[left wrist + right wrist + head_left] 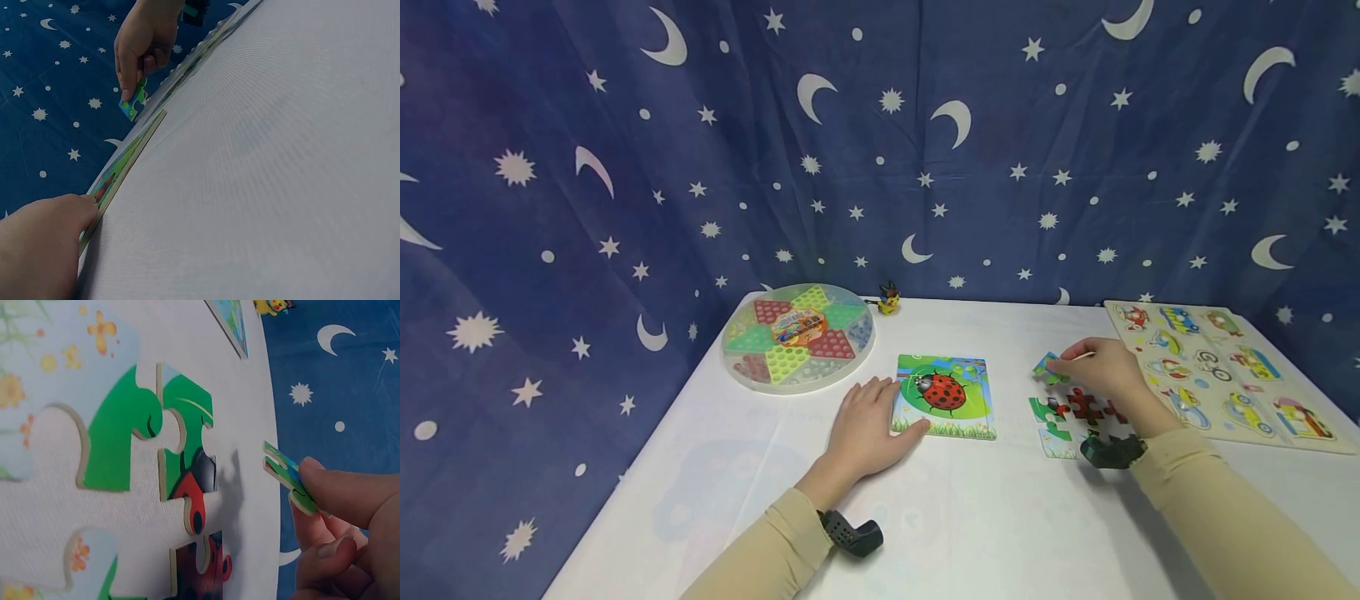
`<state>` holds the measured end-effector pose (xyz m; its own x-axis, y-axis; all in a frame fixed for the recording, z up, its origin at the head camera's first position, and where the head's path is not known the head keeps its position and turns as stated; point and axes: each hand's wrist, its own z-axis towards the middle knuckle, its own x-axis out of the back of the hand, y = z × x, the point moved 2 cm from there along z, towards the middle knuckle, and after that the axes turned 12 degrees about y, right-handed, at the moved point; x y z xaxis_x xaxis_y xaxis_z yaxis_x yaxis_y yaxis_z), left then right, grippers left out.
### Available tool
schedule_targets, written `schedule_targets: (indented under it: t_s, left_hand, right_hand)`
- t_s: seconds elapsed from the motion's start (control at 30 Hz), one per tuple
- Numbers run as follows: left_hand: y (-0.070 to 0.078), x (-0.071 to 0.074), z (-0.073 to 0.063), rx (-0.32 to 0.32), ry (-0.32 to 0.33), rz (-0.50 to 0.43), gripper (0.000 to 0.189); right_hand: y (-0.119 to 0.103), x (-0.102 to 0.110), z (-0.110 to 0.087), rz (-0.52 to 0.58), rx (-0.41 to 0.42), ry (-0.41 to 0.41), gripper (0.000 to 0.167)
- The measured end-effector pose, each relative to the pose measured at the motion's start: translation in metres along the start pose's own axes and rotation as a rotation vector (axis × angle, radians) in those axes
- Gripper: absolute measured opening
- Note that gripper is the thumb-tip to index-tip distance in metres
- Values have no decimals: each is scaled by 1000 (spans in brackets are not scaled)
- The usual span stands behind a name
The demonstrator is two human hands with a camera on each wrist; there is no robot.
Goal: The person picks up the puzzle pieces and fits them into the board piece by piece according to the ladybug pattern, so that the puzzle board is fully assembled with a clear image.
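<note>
My right hand [1103, 369] pinches a green and blue jigsaw piece [290, 478] between thumb and fingers, lifted above the table. Below it lie several loose pieces, among them a green one with a black and red ladybug part [190, 450], a dark red spotted piece [1084, 406] and a pale corner piece with grass [1057, 443]. To the left, a square ladybug puzzle board [943, 396] lies flat, showing a whole red ladybug on green. My left hand [868, 425] rests at the board's left edge, fingers extended and thumb over its lower left corner.
A round Chinese checkers board [800, 337] lies at the back left, with a small yellow and black figurine [888, 298] beside it. On the right lies a large wooden puzzle board with vehicle pictures [1217, 375]. A blue curtain with moons and stars [880, 150] hangs behind the white table [970, 517].
</note>
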<state>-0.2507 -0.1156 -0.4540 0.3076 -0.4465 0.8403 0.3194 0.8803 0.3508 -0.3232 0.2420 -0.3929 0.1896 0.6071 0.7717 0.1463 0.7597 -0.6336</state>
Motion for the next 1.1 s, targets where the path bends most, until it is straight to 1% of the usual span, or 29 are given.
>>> schedule_targets:
  t_s: [0.27, 0.47, 0.73, 0.9, 1.1]
  left_hand:
    - [-1, 0, 0, -3, 5, 1, 82]
    - [0, 0, -1, -2, 5, -1, 82]
    - [1, 1, -2, -5, 18, -15, 81]
    - [3, 2, -1, -2, 18, -18, 81]
    - [3, 2, -1, 2, 18, -18, 80]
  right_hand:
    - [-4, -6, -3, 11, 25, 3, 42]
    - [-9, -9, -3, 15, 15, 8, 41]
    - [-14, -16, -5, 37, 29, 2, 37]
    - [-16, -22, -7, 63, 16, 6, 39]
    - [-20, -28, -11, 97, 1, -33, 43]
